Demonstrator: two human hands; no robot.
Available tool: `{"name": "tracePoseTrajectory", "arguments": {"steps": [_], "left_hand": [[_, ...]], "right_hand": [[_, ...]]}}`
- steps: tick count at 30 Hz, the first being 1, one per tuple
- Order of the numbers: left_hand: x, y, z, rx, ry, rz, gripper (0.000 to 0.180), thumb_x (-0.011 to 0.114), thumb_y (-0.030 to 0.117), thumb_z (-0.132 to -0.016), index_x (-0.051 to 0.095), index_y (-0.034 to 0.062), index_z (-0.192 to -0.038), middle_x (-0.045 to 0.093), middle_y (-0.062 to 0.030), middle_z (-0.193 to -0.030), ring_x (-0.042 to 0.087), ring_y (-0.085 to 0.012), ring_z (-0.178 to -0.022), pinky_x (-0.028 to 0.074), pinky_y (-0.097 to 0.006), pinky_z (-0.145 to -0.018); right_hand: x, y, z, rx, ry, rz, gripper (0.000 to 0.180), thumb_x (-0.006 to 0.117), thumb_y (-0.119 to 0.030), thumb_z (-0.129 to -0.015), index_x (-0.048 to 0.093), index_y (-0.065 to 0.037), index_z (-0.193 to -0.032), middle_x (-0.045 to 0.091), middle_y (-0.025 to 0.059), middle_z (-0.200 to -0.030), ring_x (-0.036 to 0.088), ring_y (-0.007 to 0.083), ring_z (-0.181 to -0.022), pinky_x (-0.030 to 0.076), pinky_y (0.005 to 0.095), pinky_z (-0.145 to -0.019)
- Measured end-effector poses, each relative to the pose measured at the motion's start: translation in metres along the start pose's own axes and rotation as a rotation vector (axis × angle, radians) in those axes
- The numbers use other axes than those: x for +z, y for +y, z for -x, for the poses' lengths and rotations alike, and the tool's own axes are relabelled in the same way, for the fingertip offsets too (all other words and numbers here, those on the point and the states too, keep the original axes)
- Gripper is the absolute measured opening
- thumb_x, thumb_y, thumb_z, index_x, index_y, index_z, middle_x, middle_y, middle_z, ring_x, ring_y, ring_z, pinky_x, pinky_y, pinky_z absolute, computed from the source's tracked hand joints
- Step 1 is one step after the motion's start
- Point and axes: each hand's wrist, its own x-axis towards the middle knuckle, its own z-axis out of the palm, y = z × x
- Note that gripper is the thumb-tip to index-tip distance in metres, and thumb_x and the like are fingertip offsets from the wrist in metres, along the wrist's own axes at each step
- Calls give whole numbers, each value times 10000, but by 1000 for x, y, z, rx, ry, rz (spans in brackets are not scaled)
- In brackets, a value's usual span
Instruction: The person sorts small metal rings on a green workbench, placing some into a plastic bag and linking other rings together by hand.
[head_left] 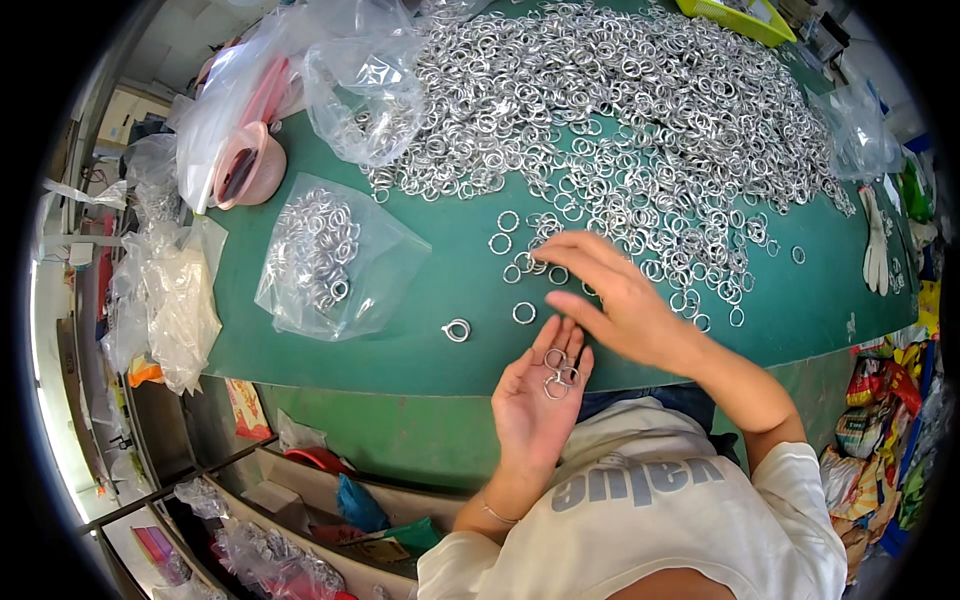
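Note:
My left hand (528,418) lies palm up at the table's near edge, its fingers stretched out. A few silvery metal rings (569,377) rest on its fingers and palm. Just above and to the right is my right hand (632,312), thumb and fingers apart. Its fingertips are over a small group of loose rings (558,274), and I see nothing gripped between them. A single ring (524,313) lies left of the right thumb. Farther left, some rings sit together in a small stack (456,330).
A large heap of rings (620,90) covers the far side of the green table (420,360). At left are a clear bag of rings (320,245) and a pink bowl (262,170). A white glove (876,240) lies at right, a yellow-green basket (745,20) behind.

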Motion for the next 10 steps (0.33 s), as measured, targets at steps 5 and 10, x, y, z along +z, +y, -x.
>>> {"name": "tracePoseTrajectory", "arguments": {"steps": [5, 10], "left_hand": [[16, 5, -6, 94, -126, -81, 454, 350, 279, -946, 367, -7, -1297, 350, -163, -1386, 336, -279, -1287, 259, -403, -1071], [21, -5, -12, 179, -529, -404, 550, 303, 400, -974, 258, 20, -1369, 247, -128, -1454, 229, -276, -1348, 190, -393, -1105]], "right_hand": [[28, -24, 20, -90, -158, 94, 354, 597, -130, -821, 548, -19, -1154, 519, 143, -1188, 484, 334, -1111, 378, 427, -947], [25, -5, 22, -184, -76, -20, 399, 608, -212, -812, 549, -27, -1161, 487, 142, -1236, 465, 352, -1133, 297, 498, -990]]}}
